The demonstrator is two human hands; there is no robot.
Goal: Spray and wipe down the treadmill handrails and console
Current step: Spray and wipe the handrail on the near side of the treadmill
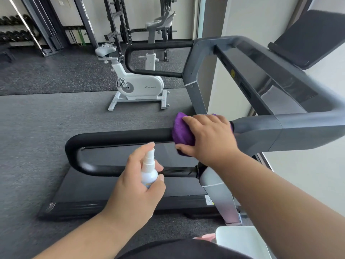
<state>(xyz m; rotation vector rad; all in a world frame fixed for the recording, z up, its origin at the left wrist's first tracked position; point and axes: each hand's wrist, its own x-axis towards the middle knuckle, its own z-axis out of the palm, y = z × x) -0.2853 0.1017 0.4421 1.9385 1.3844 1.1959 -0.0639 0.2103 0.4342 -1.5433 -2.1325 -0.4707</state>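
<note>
The treadmill's near black handrail [119, 136] runs left from the grey console frame [291, 131]. My right hand [207, 137] wraps a purple cloth [182, 131] around that rail, close to where it joins the frame. My left hand [136, 186] grips a small white spray bottle [149, 171] upright, just in front of the rail's lower bar, index finger raised by the nozzle. The far handrail [158, 44] loops at the other side. The dark console screen [309, 38] tilts up at the top right.
The treadmill belt [115, 186] lies below the rail. A white exercise bike [138, 85] stands beyond on the grey floor. Racks and dumbbells [16, 28] line the back wall. A white object [240, 240] sits at the bottom right near my body.
</note>
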